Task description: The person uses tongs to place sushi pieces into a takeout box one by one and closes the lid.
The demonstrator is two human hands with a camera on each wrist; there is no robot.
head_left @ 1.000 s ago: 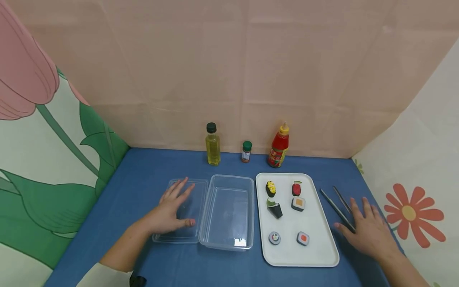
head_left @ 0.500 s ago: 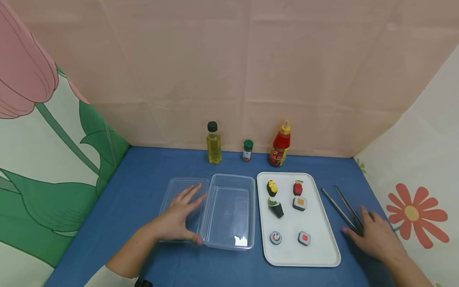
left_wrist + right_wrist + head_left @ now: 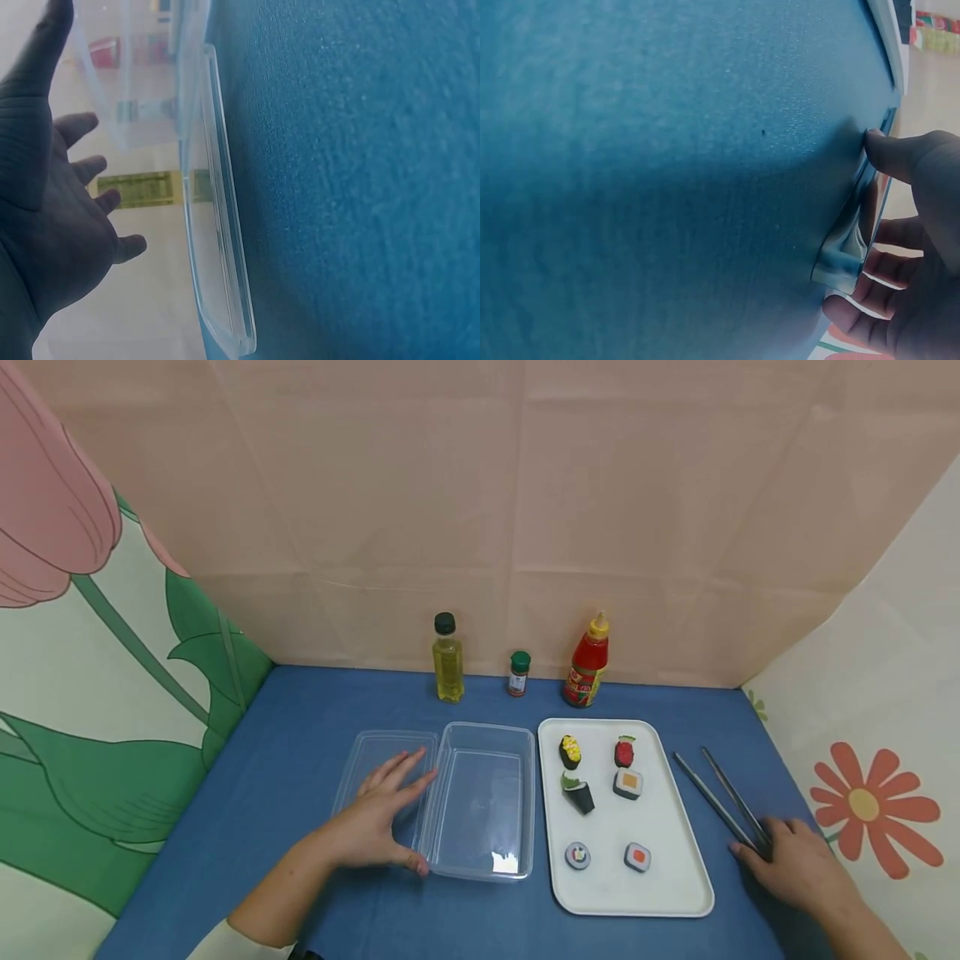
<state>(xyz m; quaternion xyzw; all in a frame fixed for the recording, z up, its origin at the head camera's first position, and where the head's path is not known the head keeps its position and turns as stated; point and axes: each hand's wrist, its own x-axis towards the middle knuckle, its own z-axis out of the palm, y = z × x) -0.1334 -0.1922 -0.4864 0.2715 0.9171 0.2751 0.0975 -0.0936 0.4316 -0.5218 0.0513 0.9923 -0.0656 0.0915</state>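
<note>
Back slides my right hand (image 3: 806, 864) along the right side of the blue worktop (image 3: 322, 710), and its fingers, spread a second ago, are now curled round the near end of the metal tongs (image 3: 712, 800). Thumb on one side, fingers on the other, that's a hold; how hard I'm squeezing, I can't tell. Those tongs lie by the worktop's right edge, tips apart and pointing to the far edge.

Over to my left hand (image 3: 380, 827), shifted rightward too! It's wide, fingers fanned above the clear lid (image 3: 375, 750), thumb down at the near left corner of the clear container (image 3: 480, 810); whether it touches, I can't tell.

Between container and tongs sits the white tray (image 3: 645, 895). Toward its far edge: a corn-topped piece (image 3: 570, 752) on the left, a red-topped piece (image 3: 624, 752) on the right. Next, nearer me, a green-topped cone roll (image 3: 578, 797) and an orange-centred roll (image 3: 627, 783). Closer to the near edge, a round roll (image 3: 577, 856) and a red-centred roll (image 3: 637, 857).

Lined up along the worktop's far edge: oil bottle (image 3: 448, 667), green-capped jar (image 3: 518, 675), red sauce bottle (image 3: 587, 670).
</note>
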